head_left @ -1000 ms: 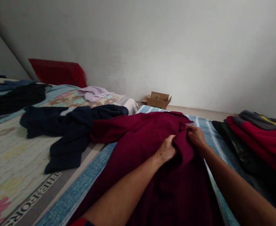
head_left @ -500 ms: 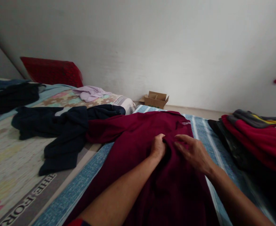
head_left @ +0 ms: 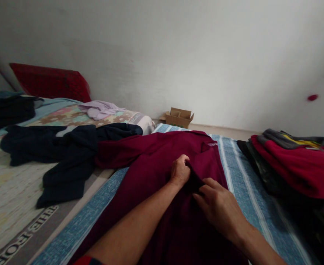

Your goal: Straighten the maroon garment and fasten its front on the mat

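Observation:
A maroon long-sleeved shirt (head_left: 156, 158) lies spread out, collar away from me, one sleeve stretched to the left. My left hand (head_left: 180, 170) is closed on the edge of its front opening and lifts the cloth a little. Lower down the same edge, my right hand (head_left: 215, 202) has its fingers bent onto the fabric, the thumb just below them. The dark fold between both hands hides what lies under the edge. The shirt's sleeve meets a dark navy garment (head_left: 68, 147) lying crumpled on the left.
Blue striped bedding (head_left: 241, 173) lies under the shirt. A stack of folded clothes (head_left: 291, 162) stands at the right. Farther back are a cardboard box (head_left: 178, 118), a lilac cloth (head_left: 102, 109) and a red panel (head_left: 51, 82). Black clothing (head_left: 9, 112) lies at the far left.
My right hand has come down and toward me along the shirt's opening, its fingers now against the edge. The left hand keeps its hold. The view has turned slightly right.

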The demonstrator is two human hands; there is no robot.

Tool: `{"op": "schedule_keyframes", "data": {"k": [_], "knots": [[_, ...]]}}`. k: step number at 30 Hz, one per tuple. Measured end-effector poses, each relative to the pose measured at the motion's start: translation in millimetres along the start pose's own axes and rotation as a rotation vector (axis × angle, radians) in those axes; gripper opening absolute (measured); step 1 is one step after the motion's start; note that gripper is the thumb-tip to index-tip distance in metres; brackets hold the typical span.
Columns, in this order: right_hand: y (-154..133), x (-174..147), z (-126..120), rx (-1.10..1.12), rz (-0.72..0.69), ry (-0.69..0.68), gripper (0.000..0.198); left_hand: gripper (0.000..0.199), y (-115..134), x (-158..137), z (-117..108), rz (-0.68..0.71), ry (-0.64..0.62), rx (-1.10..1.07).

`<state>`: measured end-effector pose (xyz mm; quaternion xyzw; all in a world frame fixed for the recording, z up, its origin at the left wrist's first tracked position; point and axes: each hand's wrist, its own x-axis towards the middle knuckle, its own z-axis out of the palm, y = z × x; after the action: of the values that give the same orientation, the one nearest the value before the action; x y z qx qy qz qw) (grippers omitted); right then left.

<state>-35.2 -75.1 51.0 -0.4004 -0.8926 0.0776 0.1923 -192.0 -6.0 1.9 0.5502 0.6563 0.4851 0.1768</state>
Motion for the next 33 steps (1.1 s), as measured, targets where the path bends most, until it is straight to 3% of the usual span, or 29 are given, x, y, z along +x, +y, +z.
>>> {"op": "schedule_keyframes", "data": {"k": [7,12,17,20,24,27,33], "knots": [[38,2,-25,0.470,0.095,0.231,0.037,0.017,1,1,6,0.051,0.018,-0.190],[47,4,-28,0.587,0.241,0.376,0.036,0.018,5,0,6,0.024,-0.016,-0.223],[51,5,-25,0.652,0.311,0.460,0.030,0.008,12,-2,2,0.013,-0.061,-0.220],[55,5,-25,0.673,0.349,0.509,0.027,0.013,14,-2,2,0.037,-0.081,-0.256],[55,6,-25,0.716,0.375,0.486,0.026,0.015,11,-1,4,0.060,-0.103,-0.229],[51,7,-24,0.718,0.340,0.442,0.028,0.028,8,-3,6,0.060,-0.165,-0.134],[44,7,-20,0.698,0.243,0.307,0.033,0.025,4,-6,6,0.047,-0.157,0.036]]}}
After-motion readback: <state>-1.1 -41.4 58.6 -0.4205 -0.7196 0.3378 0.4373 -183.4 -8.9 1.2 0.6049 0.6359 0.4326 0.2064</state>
